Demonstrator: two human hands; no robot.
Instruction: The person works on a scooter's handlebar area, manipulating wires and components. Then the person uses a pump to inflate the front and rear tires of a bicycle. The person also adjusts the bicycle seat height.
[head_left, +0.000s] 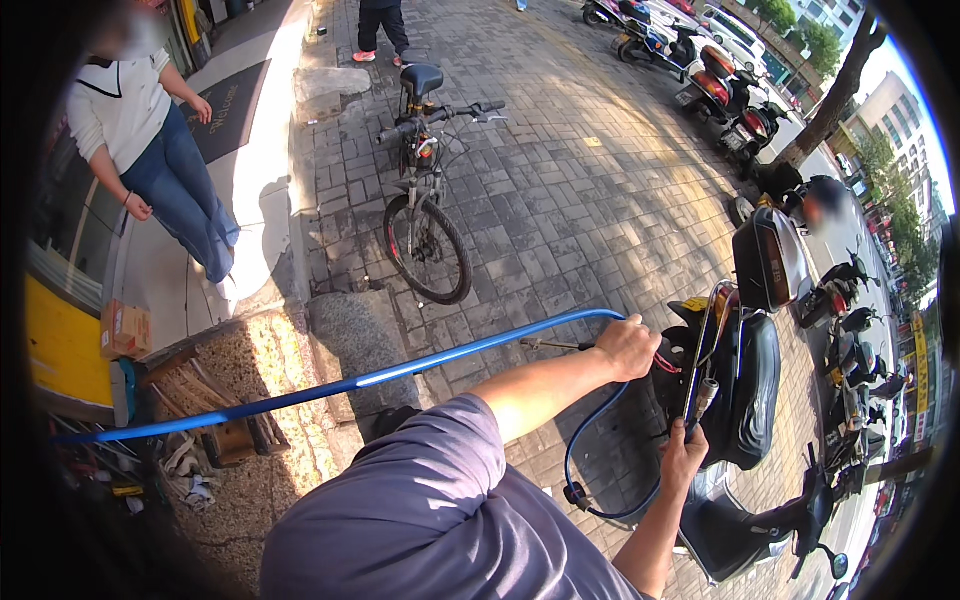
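A long blue hose (370,378) runs from the far left across to my left hand (630,348), whose fingers are closed around it. Below that hand it hangs in a loop with a small black clip (576,495) and rises toward my right hand (683,455). My right hand is closed, thumb up, at a metal fitting (706,398) that looks like the hose's end; the exact grip is partly hidden. Just beyond both hands stands a scooter with a black seat (757,395), a chrome side rail (703,340) and a rear top box (770,260).
A bicycle (430,190) stands ahead on the brick paving. At left, a person (160,150) stands on a raised step near a cardboard box (126,330) and a pile of scrap (190,465). Parked scooters (715,90) and a tree trunk (835,85) line the right.
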